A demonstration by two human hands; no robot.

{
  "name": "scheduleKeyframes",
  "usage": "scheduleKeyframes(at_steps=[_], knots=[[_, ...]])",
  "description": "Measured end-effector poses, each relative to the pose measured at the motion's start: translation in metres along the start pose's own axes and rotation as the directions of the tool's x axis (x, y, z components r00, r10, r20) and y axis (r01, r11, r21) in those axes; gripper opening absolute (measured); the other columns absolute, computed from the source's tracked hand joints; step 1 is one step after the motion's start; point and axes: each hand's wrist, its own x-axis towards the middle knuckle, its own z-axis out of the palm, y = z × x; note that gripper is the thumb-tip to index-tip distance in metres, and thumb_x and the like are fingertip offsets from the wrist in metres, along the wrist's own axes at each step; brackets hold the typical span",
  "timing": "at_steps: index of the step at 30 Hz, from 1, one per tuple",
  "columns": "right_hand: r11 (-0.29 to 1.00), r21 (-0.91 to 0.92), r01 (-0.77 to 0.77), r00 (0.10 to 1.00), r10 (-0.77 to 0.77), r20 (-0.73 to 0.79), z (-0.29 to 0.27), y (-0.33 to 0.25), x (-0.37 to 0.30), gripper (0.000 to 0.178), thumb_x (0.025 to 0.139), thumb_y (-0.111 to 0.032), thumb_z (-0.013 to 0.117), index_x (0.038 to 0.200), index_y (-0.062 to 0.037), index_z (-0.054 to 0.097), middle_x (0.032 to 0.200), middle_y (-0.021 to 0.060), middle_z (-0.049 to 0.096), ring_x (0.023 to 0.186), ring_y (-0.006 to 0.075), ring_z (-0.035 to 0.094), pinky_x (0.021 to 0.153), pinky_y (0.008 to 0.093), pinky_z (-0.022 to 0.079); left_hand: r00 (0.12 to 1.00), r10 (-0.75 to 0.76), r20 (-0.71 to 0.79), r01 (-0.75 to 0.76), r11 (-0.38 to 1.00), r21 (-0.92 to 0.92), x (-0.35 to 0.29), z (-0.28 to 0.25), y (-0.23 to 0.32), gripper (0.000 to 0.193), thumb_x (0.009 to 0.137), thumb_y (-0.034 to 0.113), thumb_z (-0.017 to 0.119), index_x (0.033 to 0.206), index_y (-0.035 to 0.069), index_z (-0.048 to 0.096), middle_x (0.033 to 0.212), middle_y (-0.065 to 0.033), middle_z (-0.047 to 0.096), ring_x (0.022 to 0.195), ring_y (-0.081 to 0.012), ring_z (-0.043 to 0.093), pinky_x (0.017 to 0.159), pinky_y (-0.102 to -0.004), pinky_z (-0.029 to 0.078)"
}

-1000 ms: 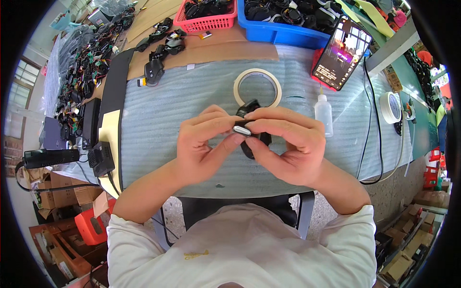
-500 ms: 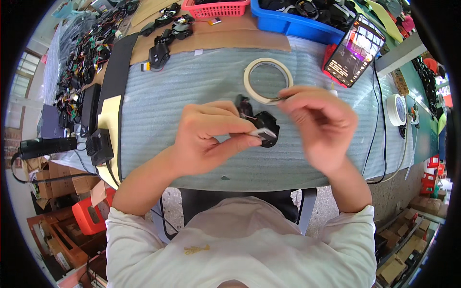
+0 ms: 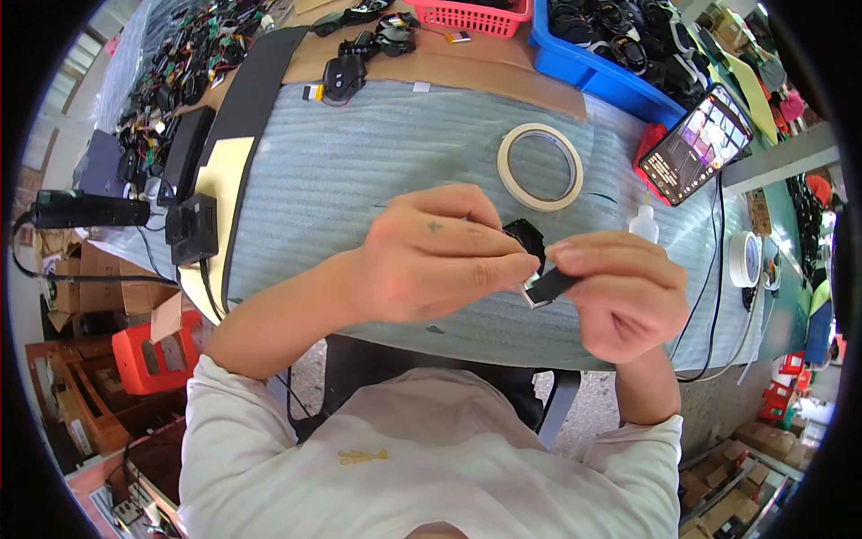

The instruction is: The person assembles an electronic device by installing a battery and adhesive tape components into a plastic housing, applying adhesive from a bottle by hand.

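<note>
My left hand [image 3: 440, 256] pinches a small flat silver piece [image 3: 530, 295], which looks like a pouch battery, between thumb and fingers. A short black strip [image 3: 552, 285] is pinched by my right hand [image 3: 628, 292], its near end against the silver piece. The two hands almost meet above the front of the table. Behind the fingertips lies a black plastic housing [image 3: 523, 235], partly hidden by my left hand. Beyond it, a roll of cream tape [image 3: 507, 171] rests flat on the foam sheet.
A lit phone [image 3: 696, 148] leans on a red stand, a small white bottle [image 3: 644, 225] near it. At the back are a blue bin [image 3: 593, 83] of black parts and a red basket [image 3: 476, 18]. Another black housing [image 3: 344, 79] lies at back left. A white roll [image 3: 744, 259] sits far right.
My right hand has come down and in toward my left, bringing the black strip against the silver piece. My left hand has turned and shifted right. The whole view has swung slightly.
</note>
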Motion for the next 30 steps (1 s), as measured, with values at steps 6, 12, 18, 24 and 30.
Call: scheduleKeyframes(at_steps=[6,12,18,24,30], knots=[[0.976,-0.059,0.208,0.978,-0.206,0.042,0.0014,-0.0048,0.0019,0.012,0.078,0.005,0.069,0.079,-0.0003,0.059,0.089,0.0150,0.069,0.074,0.0327,0.071,0.061,0.0359,0.059,0.993,0.115,-0.005,-0.115,0.993,-0.035,0.0029,-0.0067,-0.0076,0.016,0.073,0.002,0.073,0.088,-0.003,0.073,0.084,-0.0101,0.071,0.061,-0.0183,0.056,0.054,-0.0263,0.046],[0.989,-0.003,0.147,0.988,-0.147,0.044,0.0037,-0.0022,0.0000,0.012,0.080,0.006,0.068,0.077,-0.0010,0.058,0.088,0.0133,0.069,0.073,0.0318,0.071,0.060,0.0352,0.059,0.990,0.133,-0.042,-0.133,0.991,-0.003,0.0008,-0.0035,-0.0069,0.014,0.074,0.003,0.070,0.086,-0.002,0.073,0.084,-0.0101,0.071,0.061,-0.0182,0.056,0.054,-0.0257,0.045],[0.991,0.061,0.121,0.991,-0.125,0.057,0.0025,0.0007,-0.0003,0.011,0.080,0.006,0.067,0.077,-0.0008,0.059,0.087,0.0135,0.070,0.071,0.0312,0.071,0.059,0.0343,0.060,0.988,0.148,-0.039,-0.149,0.989,-0.012,0.0008,-0.0026,-0.0068,0.015,0.073,0.002,0.070,0.087,-0.004,0.073,0.083,-0.0113,0.071,0.061,-0.0187,0.056,0.054,-0.0260,0.045],[0.990,0.063,0.123,0.989,-0.128,0.074,0.0022,0.0028,-0.0006,0.009,0.081,0.004,0.066,0.076,0.0002,0.060,0.085,0.0138,0.070,0.070,0.0315,0.071,0.058,0.0351,0.060,0.988,0.147,-0.043,-0.148,0.989,-0.027,0.0005,-0.0033,-0.0078,0.015,0.073,0.001,0.069,0.087,-0.005,0.072,0.083,-0.0126,0.071,0.061,-0.0200,0.056,0.054,-0.0275,0.047],[0.992,0.065,0.107,0.991,-0.112,0.072,0.0022,0.0024,0.0010,0.009,0.073,0.008,0.062,0.079,0.0015,0.066,0.088,0.0162,0.071,0.074,0.0299,0.071,0.062,0.0338,0.059,1.000,0.026,-0.011,-0.027,0.998,-0.061,0.0032,-0.0091,-0.0050,0.020,0.069,-0.001,0.073,0.089,-0.004,0.071,0.084,-0.0120,0.070,0.063,-0.0223,0.060,0.056,-0.0292,0.049]])
